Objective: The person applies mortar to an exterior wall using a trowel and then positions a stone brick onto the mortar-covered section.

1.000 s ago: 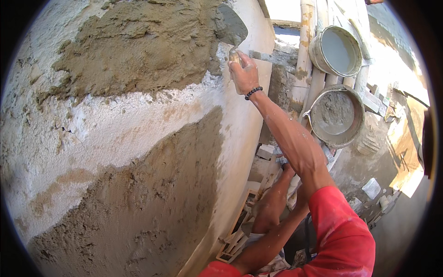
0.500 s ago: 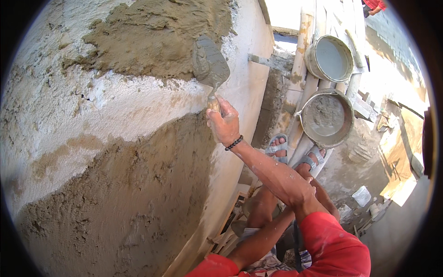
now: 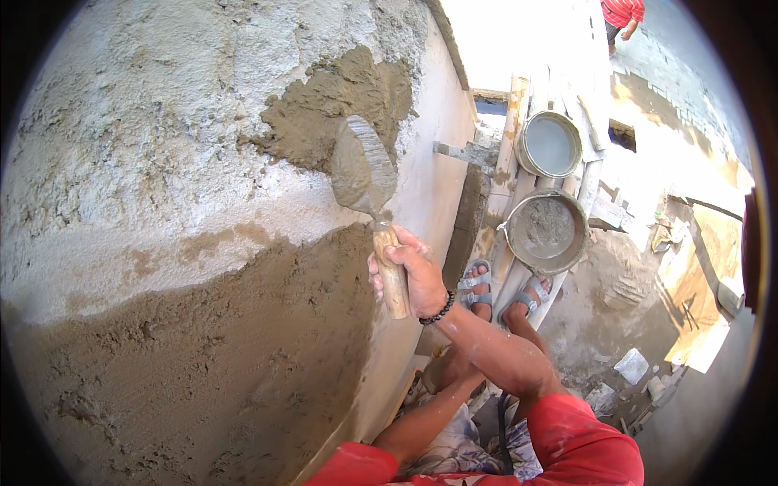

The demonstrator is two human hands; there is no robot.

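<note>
My right hand (image 3: 413, 271) is closed round the wooden handle of a trowel (image 3: 362, 168). Its blade is smeared with grey mortar and points up over the wall, in front of the lower edge of a rough patch of wet mortar (image 3: 332, 93); whether it touches the wall I cannot tell. Pale, coarse bare wall (image 3: 162, 146) surrounds that patch. Lower down, a broad layer of brown-grey plaster (image 3: 219, 356) covers the wall. My left forearm (image 3: 429, 413) passes beneath the right one, which hides my left hand.
A bucket of mortar (image 3: 545, 231) and a bucket of greyish water (image 3: 551, 144) stand on bamboo poles (image 3: 512, 130) beyond my sandalled feet. A person in a red shirt (image 3: 622, 12) is far off at the top right. Rubble and a white scrap (image 3: 631, 366) lie on the ground at right.
The trowel and right hand have come lower and nearer, showing more of the handle. Less mortar shows on the blade. The view has shifted, so wall and buckets sit lower in the picture.
</note>
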